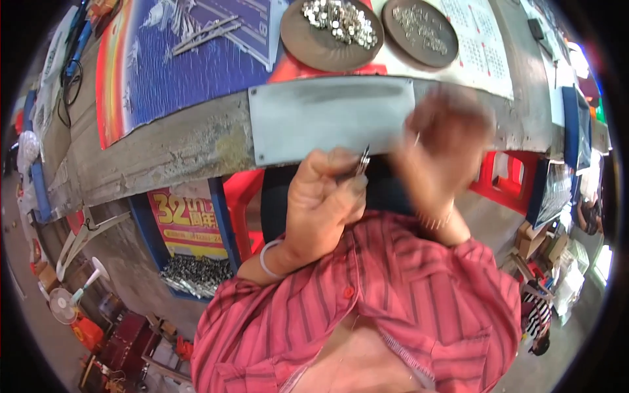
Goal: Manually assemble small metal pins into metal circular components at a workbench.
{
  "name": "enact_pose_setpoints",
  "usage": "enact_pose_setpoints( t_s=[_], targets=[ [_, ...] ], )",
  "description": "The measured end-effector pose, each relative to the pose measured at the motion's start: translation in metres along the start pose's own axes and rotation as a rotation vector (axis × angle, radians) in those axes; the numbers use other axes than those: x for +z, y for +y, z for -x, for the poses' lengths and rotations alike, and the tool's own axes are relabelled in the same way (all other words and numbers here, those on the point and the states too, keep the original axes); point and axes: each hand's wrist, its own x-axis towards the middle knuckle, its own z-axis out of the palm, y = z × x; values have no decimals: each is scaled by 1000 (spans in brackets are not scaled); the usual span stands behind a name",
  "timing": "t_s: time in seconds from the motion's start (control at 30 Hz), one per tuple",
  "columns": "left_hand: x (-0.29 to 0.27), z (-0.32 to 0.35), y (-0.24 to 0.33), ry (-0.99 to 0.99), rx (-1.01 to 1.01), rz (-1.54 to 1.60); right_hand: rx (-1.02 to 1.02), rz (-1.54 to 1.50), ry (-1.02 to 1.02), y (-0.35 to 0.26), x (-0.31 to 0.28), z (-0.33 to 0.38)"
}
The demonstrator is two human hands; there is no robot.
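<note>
My left hand (325,200) is closed, thumb and fingers pinching a small shiny metal piece (362,164) with a dark, narrow tip pointing up. Its exact kind does not show. A bracelet circles that wrist. To its right, my right hand (445,141) is raised near the table edge and smeared by motion. A thin bright sliver shows by its fingers, but whether it is held cannot be told. Behind both hands lies a pale metal sheet (327,121) on the table edge, partly covered by the right hand.
Beyond the sheet stand a brown plate (308,56) of shiny metal parts and a smaller brown plate (419,56) of tiny thin pieces. Metal strips (206,34) lie on a blue printed sheet (190,82). Below the table edge, a blue-framed bin (226,229) holds many metal pieces.
</note>
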Motion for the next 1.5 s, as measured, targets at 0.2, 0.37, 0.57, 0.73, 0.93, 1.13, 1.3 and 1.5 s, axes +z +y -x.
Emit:
enact_pose_setpoints(
  t_s=[0.2, 0.37, 0.57, 0.73, 0.93, 1.13, 1.3, 1.5],
  targets=[
    [1, 2, 3, 23, -142, 81, -345, -53, -237, 8, -10, -4],
    [2, -9, 14, -10, -221, 110, 83, -124, 138, 19, -10, 2],
    [0, -9, 21, -33, -178, -205, -8, -66, -46, 29, -61, 14],
    [12, -26, 46, -58, -197, -902, -117, 78, 22, 49, -76, 9],
    [30, -73, 48, -346, 163, -1591, -235, 268, 39, 53, -70, 10],
    [23, -114, 30, -555, 535, -2011, -206, 215, 30, 54, -72, 11],
    [18, -114, 52, -640, 486, -2094, -221, 234, 23, 56, -71, 8],
    [2, -92, 82, -531, 409, -2162, -239, 265, 20, 55, -69, 4]
  ],
)
